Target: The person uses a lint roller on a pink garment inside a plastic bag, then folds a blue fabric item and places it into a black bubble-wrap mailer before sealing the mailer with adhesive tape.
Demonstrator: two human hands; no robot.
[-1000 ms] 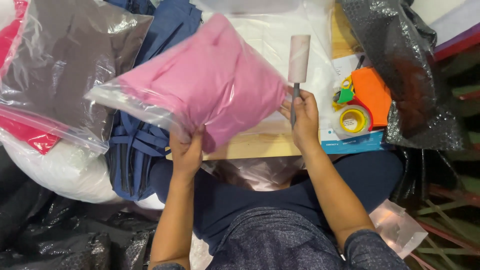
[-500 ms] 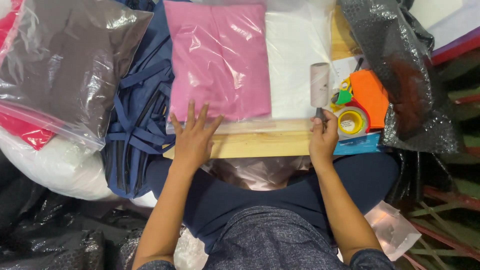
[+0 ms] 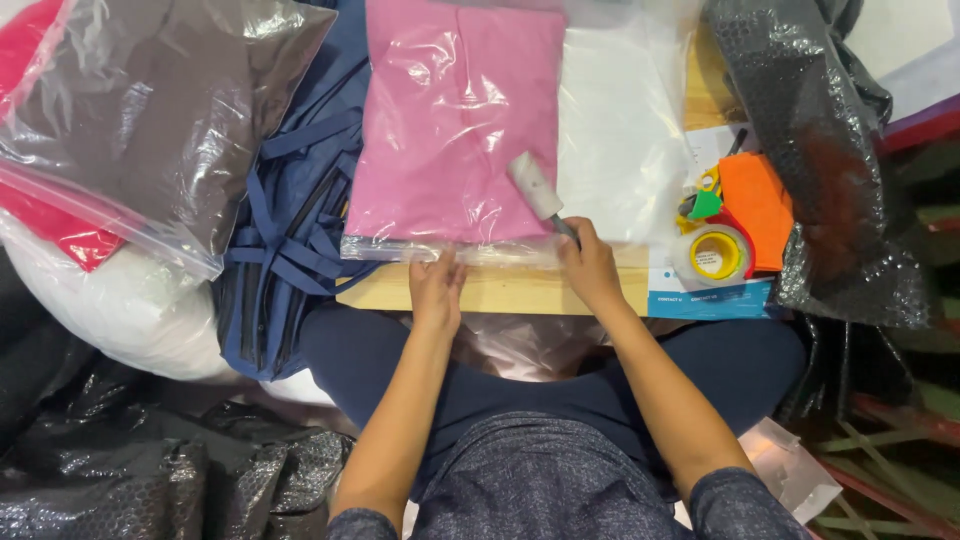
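left hand (image 3: 437,290) presses near edge of bagged pink garment (image 3: 455,120) | right hand (image 3: 590,268) grips lint roller (image 3: 534,186) on bag | wooden board (image 3: 500,292) beneath

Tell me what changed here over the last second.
The pink bagged garment went from lifted and tilted to lying flat on the wooden board. The left hand shifted to the bag's near edge. The right hand kept hold of the lint roller, bringing it leftward onto the bag. The tape roll and grey bagged garment stayed put.
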